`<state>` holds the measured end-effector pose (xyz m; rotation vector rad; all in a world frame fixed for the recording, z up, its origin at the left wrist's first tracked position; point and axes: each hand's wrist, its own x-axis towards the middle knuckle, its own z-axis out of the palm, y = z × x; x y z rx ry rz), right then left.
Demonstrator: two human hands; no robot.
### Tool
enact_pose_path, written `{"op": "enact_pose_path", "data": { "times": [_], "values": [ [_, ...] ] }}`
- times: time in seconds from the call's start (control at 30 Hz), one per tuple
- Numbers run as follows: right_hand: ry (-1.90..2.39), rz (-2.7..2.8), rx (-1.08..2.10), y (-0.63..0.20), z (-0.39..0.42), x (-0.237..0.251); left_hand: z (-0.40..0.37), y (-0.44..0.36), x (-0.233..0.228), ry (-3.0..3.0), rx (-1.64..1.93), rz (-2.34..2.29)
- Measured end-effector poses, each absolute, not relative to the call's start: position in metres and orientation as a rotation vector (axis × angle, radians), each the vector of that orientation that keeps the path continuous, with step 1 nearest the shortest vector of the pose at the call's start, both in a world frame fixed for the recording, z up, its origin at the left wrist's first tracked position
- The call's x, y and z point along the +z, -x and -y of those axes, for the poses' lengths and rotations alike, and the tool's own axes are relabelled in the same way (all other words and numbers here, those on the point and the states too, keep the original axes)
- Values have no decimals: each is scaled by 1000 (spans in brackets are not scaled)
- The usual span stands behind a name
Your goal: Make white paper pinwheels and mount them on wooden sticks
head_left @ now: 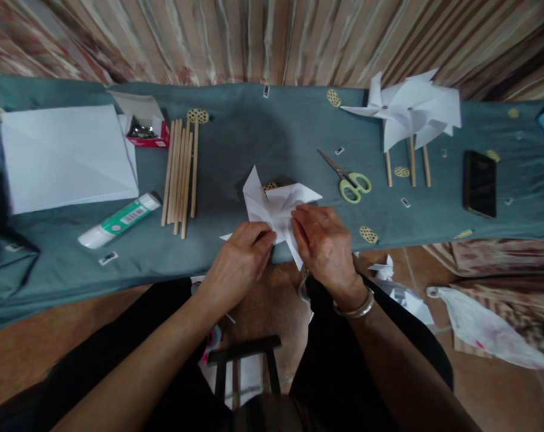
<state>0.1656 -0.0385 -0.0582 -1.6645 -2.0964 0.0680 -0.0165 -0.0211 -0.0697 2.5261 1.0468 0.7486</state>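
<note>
**Both hands on a folded white paper pinwheel at the table's near edge**

My left hand (245,252) and my right hand (321,240) pinch the folded white paper pinwheel (276,204) between fingertips, low in the middle of the frame, right at the near edge of the table covered in grey-green cloth (254,132). The left fingers curl closed onto the paper's lower left part; the right fingers press its right side, with a silver bangle (355,309) on that wrist.

Just right of the pinwheel lie the green-handled scissors (350,180). At the upper right, finished white paper pinwheels on wooden sticks (411,111) lie together, and a black phone (479,183) sits further right. Left of centre a bundle of plain wooden sticks (180,171) lies side by side, with a small red and white open box (143,123) just above its left. A white and green glue tube (119,221) lies at the lower left, below a stack of white paper sheets (65,156).
</note>
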Motion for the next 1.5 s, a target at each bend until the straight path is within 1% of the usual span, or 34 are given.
{"op": "enact_pose_path", "data": {
  "times": [0.23, 0.63, 1.27, 1.5],
  "values": [
    [1679, 2091, 28, -164, 36, -57, 21, 17, -70, -2546, 734, -1046],
    [1718, 2059, 88, -161, 34, -54, 20, 16, -68, -2554, 726, -1048],
    [1643, 2113, -11, -164, 39, -60, 22, 17, -69, -2541, 835, -983],
    [1683, 2112, 82, -164, 41, -60, 22, 18, -71, -2531, 805, -988]
  ]
}}
